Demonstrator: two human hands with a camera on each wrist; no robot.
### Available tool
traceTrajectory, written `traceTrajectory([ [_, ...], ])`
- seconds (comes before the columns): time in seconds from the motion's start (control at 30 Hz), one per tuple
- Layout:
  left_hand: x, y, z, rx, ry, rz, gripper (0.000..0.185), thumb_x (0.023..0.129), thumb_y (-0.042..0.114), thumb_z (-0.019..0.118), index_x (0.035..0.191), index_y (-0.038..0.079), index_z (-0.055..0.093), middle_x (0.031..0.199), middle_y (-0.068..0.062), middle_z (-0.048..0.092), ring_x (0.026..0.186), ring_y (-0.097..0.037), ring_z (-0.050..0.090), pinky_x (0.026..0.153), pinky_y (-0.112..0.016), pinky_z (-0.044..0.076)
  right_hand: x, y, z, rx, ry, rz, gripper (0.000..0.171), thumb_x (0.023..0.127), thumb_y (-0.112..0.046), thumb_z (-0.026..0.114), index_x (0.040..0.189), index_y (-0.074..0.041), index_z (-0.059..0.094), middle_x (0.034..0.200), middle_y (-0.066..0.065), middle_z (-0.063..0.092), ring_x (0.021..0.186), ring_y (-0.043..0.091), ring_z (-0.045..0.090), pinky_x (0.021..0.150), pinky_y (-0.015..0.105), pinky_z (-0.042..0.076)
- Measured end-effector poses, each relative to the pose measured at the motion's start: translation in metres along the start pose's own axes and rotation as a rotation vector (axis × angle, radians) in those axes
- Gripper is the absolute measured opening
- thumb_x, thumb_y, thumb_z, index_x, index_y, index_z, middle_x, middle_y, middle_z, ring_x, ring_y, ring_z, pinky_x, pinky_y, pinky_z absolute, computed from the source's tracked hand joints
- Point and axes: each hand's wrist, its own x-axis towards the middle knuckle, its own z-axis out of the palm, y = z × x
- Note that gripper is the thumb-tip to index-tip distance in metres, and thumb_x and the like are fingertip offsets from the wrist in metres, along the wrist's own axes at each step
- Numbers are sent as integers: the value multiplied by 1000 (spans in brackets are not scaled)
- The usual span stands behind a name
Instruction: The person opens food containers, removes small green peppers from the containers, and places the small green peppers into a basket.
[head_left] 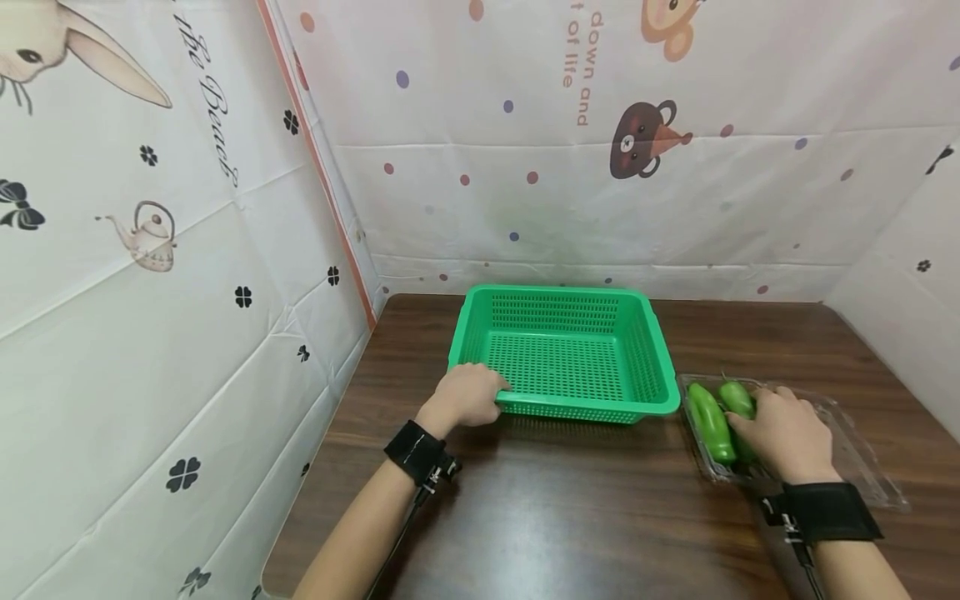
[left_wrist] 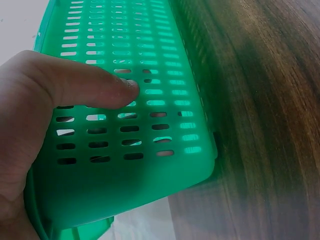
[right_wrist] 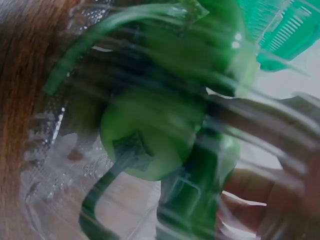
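A green plastic basket (head_left: 566, 407) with slotted walls sits at the back middle of the table. My left hand (head_left: 467, 395) grips its rim near the front left corner. In the left wrist view, the left thumb (left_wrist: 95, 87) lies against the slotted outer wall. To the right stands a clear plastic box (head_left: 705, 468) holding several green peppers (head_left: 711, 423). My right hand (head_left: 787, 437) reaches down into it, thumb and fingers around a green pepper (head_left: 737, 400). The blurred right wrist view shows curved stems and the right fingers (right_wrist: 250, 192) against a pepper's side.
The box's clear lid (head_left: 870, 458) lies folded open to the right, partly behind the right hand. The dark wooden table (head_left: 540, 508) meets printed white sheets (head_left: 480, 208) at the back and sides. Each wrist wears a black strap (head_left: 831, 512) with a cable.
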Motion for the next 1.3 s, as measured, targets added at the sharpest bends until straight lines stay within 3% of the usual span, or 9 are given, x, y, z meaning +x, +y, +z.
traceTrajectory([
  [0.23,-1,0,0,5,16,9,38,89,21,68,126,29,74,114,8,77,82,-13,69,54,-24,45,-1,-1,2,-6,32,-7,48,91,-31,69,105,14,63,79,18,50,64,29,43,52,36,30],
  [0.47,0,0,0,-5,10,5,40,88,19,67,126,29,74,110,6,78,63,-6,55,49,-25,39,2,0,3,-24,27,6,51,91,-32,69,110,15,62,84,23,53,67,32,45,52,37,31],
  [0.83,0,0,-1,-9,5,-1,40,88,19,67,127,29,74,112,6,77,58,-8,37,49,-26,28,0,-2,0,-31,69,1,57,91,-33,70,118,16,60,97,32,55,72,38,49,52,40,34],
  [1.3,-1,0,0,-11,4,-5,40,89,21,67,127,31,73,109,6,78,55,-7,38,49,-25,26,-1,-2,-2,-24,89,8,59,92,-36,69,119,16,61,93,29,54,76,42,51,51,41,33],
])
